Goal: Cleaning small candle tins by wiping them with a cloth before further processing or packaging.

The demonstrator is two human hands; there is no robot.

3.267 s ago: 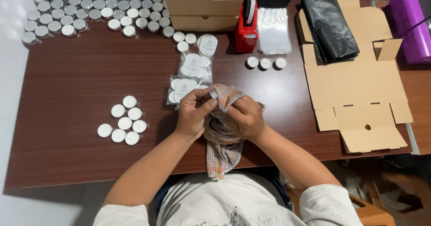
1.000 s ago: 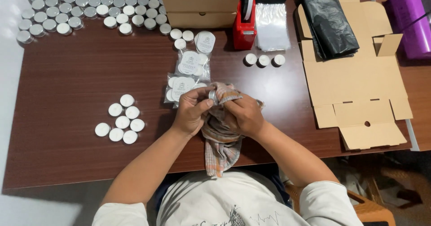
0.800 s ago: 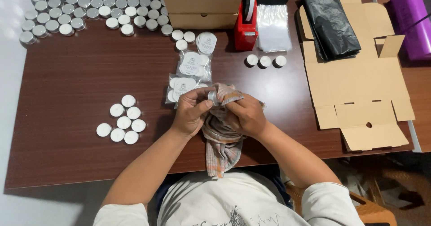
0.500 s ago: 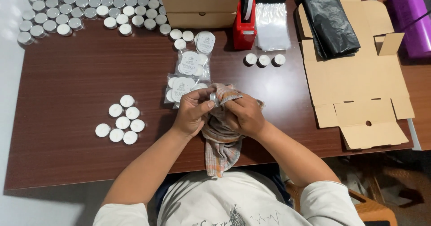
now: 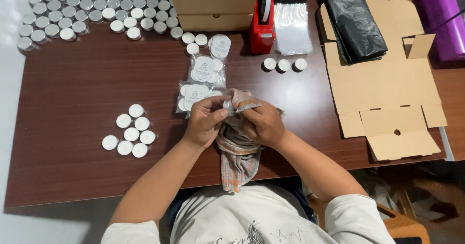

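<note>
A: Report the state of each hand.

B: The left hand (image 5: 206, 123) is curled, its fingertips pinched on a small silver tin (image 5: 227, 106). The right hand (image 5: 264, 124) is closed around a checked cloth (image 5: 237, 152), pressing it against the tin. The 2 hands are touching, and the cloth hangs down below them past the counter (image 5: 72, 79) edge.

A: Location of the tin?

B: Between the 2 hands, at the left fingertips, partly covered by the cloth. How much of it is wrapped cannot be told.

A: Surrounding items?

B: Left of the left hand, well apart: a cluster of 7 white round lids (image 5: 130, 130). Just beyond both hands: 2 clear packets of round items (image 5: 201, 81). Farther beyond: rows of silver tins (image 5: 92, 9), a cardboard box (image 5: 215, 6) and a red tape dispenser (image 5: 262, 23). Beyond the right hand: 3 white caps (image 5: 284, 64). To its right: a flat unfolded carton (image 5: 387, 89) carrying a black bag (image 5: 356, 23).
</note>
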